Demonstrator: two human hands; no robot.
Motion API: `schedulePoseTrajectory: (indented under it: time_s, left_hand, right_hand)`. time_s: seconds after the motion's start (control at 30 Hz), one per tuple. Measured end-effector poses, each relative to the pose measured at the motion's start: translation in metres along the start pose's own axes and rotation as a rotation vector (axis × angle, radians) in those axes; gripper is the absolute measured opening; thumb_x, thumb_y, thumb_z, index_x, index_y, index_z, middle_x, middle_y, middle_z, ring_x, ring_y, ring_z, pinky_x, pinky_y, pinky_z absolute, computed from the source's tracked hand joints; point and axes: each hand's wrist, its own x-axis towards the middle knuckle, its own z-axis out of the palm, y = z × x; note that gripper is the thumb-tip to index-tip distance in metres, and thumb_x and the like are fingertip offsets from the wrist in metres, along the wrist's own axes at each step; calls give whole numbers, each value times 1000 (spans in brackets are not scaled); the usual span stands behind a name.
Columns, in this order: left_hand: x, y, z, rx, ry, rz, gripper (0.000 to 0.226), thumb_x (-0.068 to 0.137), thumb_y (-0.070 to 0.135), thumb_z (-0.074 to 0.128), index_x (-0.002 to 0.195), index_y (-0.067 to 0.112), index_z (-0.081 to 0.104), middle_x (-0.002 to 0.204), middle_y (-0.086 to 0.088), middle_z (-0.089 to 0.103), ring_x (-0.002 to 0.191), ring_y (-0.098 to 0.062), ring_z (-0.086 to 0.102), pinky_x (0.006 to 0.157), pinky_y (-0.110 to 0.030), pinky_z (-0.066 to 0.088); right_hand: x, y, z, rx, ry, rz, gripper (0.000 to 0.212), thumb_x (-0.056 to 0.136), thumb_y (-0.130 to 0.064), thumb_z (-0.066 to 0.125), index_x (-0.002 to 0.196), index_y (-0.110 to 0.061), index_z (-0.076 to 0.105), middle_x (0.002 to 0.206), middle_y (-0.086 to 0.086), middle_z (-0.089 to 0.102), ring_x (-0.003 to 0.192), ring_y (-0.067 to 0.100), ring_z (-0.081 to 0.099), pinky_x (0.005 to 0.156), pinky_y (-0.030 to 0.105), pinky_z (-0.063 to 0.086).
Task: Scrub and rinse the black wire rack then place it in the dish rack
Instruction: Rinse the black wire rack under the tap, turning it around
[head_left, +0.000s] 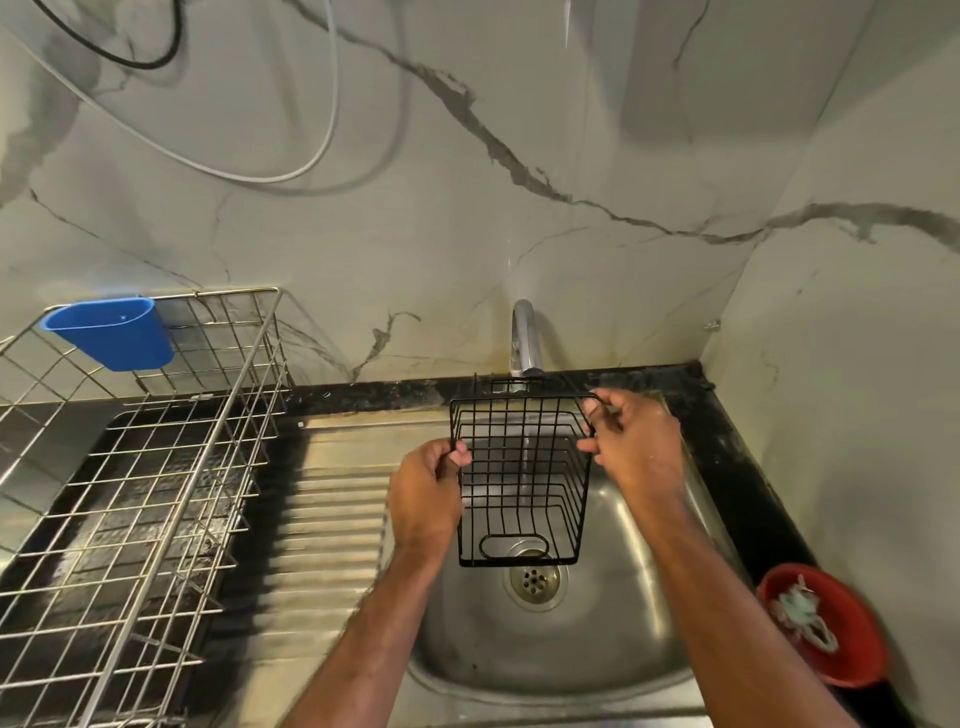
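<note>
A black wire rack (522, 480), shaped like a small basket, hangs over the steel sink (623, 639) right under the chrome tap (524, 338). A thin stream of water runs from the tap through the rack. My left hand (423, 496) grips the rack's left rim. My right hand (636, 441) pinches its upper right corner. The metal dish rack (140, 493) stands on the counter to the left, with a blue plastic cup (114, 332) hooked on its back edge.
A ribbed steel drainboard (332, 519) lies between the sink and the dish rack. A red bowl (826, 623) holding a scrubber sits on the black counter at the right. The sink drain (534, 581) is below the wire rack. Marble walls close the back and right.
</note>
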Motion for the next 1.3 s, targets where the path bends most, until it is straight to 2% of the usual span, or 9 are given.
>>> schedulePoseTrajectory:
  time_s: [0.33,0.4,0.53,0.63,0.77,0.87,0.97,1.17,1.3]
  left_hand:
    - [3,-3,8,-58,-118,-68,16,98,15,63,110,20,73,110,7,76,106,-6,68,94,-49,59]
    - [2,-5,10,-65,-125,-64,17,99,16,63,113,17,73,111,5,76,105,-8,69,90,-46,61]
    - [0,1,13,-199,-180,-136,28,99,18,63,124,6,67,127,-2,69,106,-7,66,78,-31,64]
    - [-1,6,13,-288,-214,-199,30,99,20,64,126,7,66,131,-5,67,113,-12,65,87,-34,62]
    - [-4,12,10,-484,-295,-293,32,96,29,66,124,14,63,138,-4,61,116,-11,58,103,-44,53]
    - [-3,9,7,-616,-391,-330,70,85,51,61,143,12,52,146,-7,56,138,-25,47,101,-43,51]
    - [-3,9,7,-644,-397,-332,86,80,65,55,149,14,46,147,-5,56,142,-25,43,107,-46,46]
    - [-3,9,3,-745,-385,-383,106,73,80,57,153,12,40,149,-1,55,146,-18,36,98,-41,50]
    - [-5,10,4,-768,-354,-394,101,80,77,51,152,7,40,150,-5,54,148,-21,36,104,-46,47]
  right_hand:
    - [5,12,5,-27,29,-12,33,96,-19,62,129,-17,62,115,3,72,80,1,70,70,19,59]
    - [5,13,6,-42,36,-26,34,95,-17,61,129,-16,62,115,3,72,84,3,70,72,19,58]
    - [3,14,7,-33,56,-4,34,97,-15,59,131,-18,60,119,-1,70,88,2,69,66,10,52]
    - [3,15,6,0,62,20,35,98,-12,57,132,-17,59,119,-1,68,87,3,68,69,11,52]
    - [3,17,4,-2,69,16,35,98,-12,58,132,-17,59,119,-1,69,88,3,69,75,17,56]
    - [3,17,1,22,91,25,31,100,-16,57,131,-18,60,109,-9,68,83,-1,69,74,16,56]
    - [1,15,-1,16,94,31,30,100,-18,56,130,-19,61,102,-14,64,82,-1,69,72,17,56]
    - [-1,15,-3,74,95,56,28,98,-23,61,126,-20,63,105,-5,73,85,0,71,71,19,58]
    - [-3,15,-4,150,119,59,24,97,-22,64,120,-21,67,92,-9,74,84,3,73,78,30,62]
